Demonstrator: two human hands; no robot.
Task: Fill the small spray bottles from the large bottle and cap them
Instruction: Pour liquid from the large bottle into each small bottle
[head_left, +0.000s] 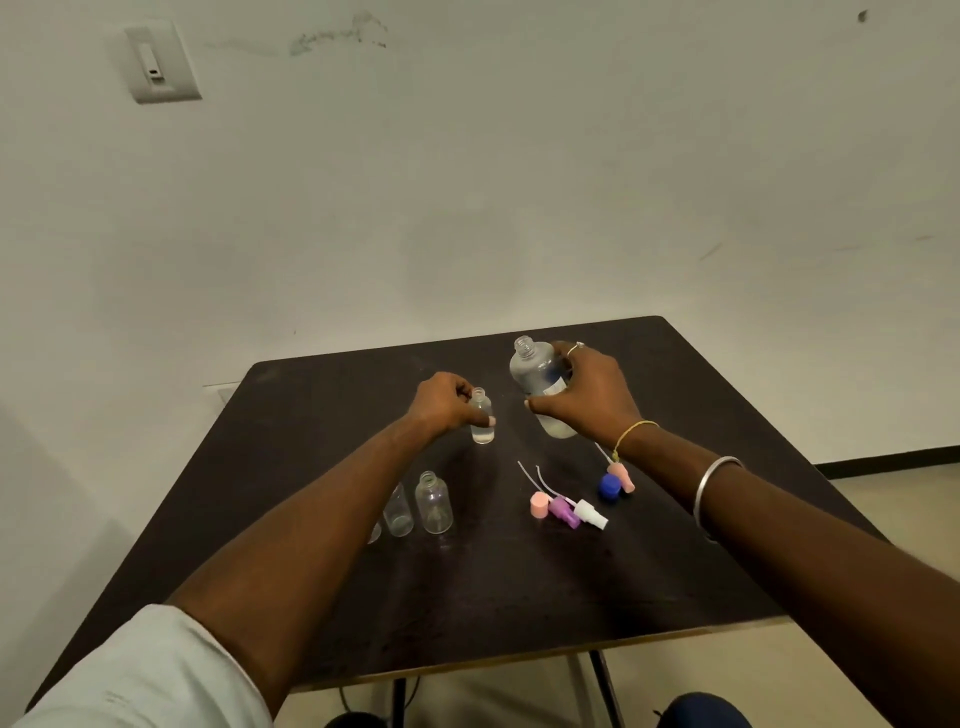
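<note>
My left hand (445, 401) grips a small clear spray bottle (482, 423) that stands uncapped on the dark table (322, 415), with some liquid in it. My right hand (584, 394) is wrapped round the large clear bottle (532, 371), open at the neck and tilted slightly left, its base near the table. Two empty small bottles (434, 503) (398, 512) stand nearer me on the left; a third is mostly hidden by my left forearm. Spray caps lie loose: pink (540, 505), purple (565, 512), white (591, 513), another pink (622, 477), plus a blue screw cap (609, 487).
The table's near edge (519, 657) runs across the lower frame with metal legs beneath. A white wall stands behind the table, with a switch plate (156, 65) at upper left. Floor shows to the right of the table.
</note>
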